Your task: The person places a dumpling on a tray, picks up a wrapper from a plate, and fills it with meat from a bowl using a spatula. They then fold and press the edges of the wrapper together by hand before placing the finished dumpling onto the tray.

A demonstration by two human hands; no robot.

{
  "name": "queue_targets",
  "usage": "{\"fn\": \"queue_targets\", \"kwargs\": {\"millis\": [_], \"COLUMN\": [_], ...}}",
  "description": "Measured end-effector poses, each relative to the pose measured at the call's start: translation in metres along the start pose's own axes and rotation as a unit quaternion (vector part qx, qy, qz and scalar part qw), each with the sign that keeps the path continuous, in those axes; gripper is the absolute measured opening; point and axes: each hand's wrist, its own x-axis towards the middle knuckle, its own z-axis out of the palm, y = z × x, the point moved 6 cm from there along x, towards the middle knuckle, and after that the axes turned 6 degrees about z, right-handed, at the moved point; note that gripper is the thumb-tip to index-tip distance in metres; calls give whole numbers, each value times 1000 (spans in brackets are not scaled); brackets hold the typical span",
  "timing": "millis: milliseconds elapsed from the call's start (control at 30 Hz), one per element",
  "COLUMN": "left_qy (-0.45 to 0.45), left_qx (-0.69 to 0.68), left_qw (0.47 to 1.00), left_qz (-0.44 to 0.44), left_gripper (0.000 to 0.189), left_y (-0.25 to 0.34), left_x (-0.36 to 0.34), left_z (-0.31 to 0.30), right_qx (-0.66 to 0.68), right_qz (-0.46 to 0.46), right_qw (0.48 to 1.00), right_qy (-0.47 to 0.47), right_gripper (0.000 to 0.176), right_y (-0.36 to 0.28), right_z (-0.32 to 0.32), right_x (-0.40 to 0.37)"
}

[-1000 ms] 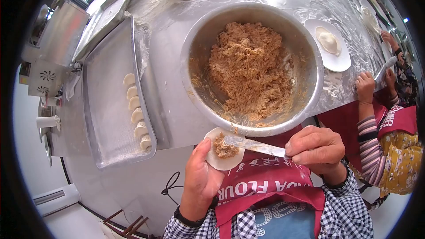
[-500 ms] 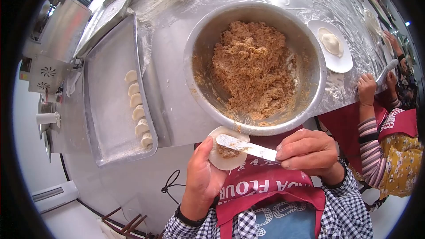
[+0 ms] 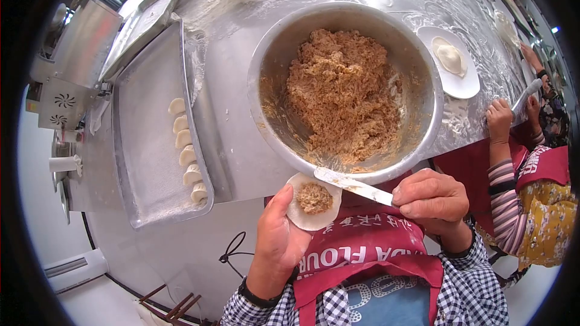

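My left hand [image 3: 279,238] holds a round dough wrapper [image 3: 312,202] flat on its fingers, with a lump of brown filling in the middle. My right hand [image 3: 432,199] grips a flat spatula [image 3: 353,185], whose blade points left and rests just above the wrapper, by the near rim of the big steel bowl [image 3: 266,60]. The bowl holds a large mound of minced filling [image 3: 343,93].
A floured metal tray [image 3: 145,115] on the left carries a column of several folded dumplings [image 3: 185,148]. A white plate [image 3: 462,84] with dough wrappers sits right of the bowl. Another person's hand [image 3: 499,119] with a tool is at the table's right edge.
The spatula has lifted off the filling and moved up and to the right, to the bowl's rim. The filling now lies pressed in the wrapper's middle.
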Motion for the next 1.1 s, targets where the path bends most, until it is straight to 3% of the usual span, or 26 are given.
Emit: {"fn": "queue_targets", "kwargs": {"millis": [367,567,700,767,933,1100], "left_qy": [-17,-38,-10,-6,-66,-116], "left_qx": [5,-13,-16,3,12,67], "left_qw": [1000,999,1000,1000,998,991], "left_qz": [-3,-4,4,8,4,23], "left_gripper": [43,44,40,38,36,35], "left_y": [-1,-2,3,4,5,5], "left_x": [-2,-2,-6,-8,-12,-9], "left_z": [1,-8,-13,-15,3,15], "right_qx": [37,36,149,231,307,306], "right_qz": [5,-14,65,158,213,239], "right_qw": [999,995,987,960,927,920], "right_qy": [-19,-89,-13,29,3,45], "right_gripper": [9,9,7,8,14,13], "right_y": [-1,-5,8,20,25,28], "right_z": [3,12,1,0,15,16], "right_x": [-6,-5,-9,-12,-8,-10]}}
